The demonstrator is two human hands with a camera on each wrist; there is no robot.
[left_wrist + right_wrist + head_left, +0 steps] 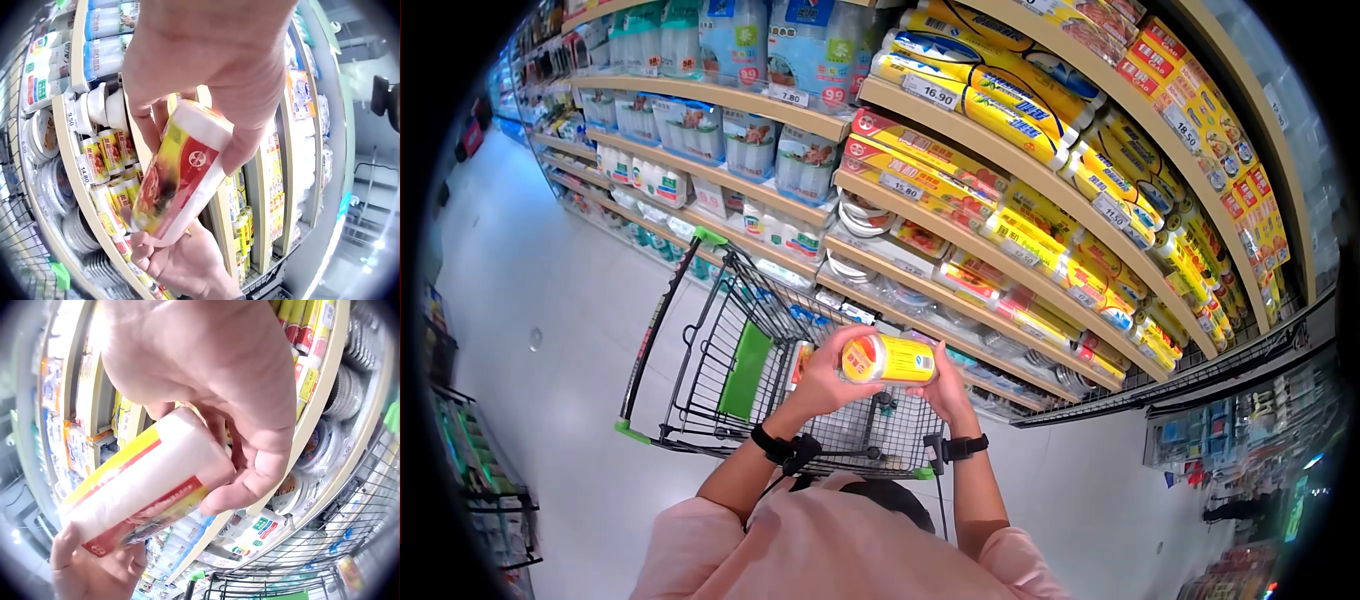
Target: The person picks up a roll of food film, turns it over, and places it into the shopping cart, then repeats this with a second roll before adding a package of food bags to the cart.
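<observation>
A thick yellow, red and white packaged roll [890,359], which looks like a roll of plastic food bags, is held crosswise over the shopping cart [745,370]. My left hand [828,372] grips its left end, fingers and thumb around it. At the other end my right hand [950,388] holds it with bent fingers. A barcode patch faces up in the head view. The left wrist view shows the red and yellow side of the roll [181,172] with a food picture. White wrap shows between printed bands on the roll [150,481] in the right wrist view.
Inside the cart, beside its green panel [746,370], stands another colourful package [800,364]. Curved shelves ahead carry yellow rolls [970,90], boxes [920,160] and plastic containers [750,140]. Tiled floor [580,400] lies to the left.
</observation>
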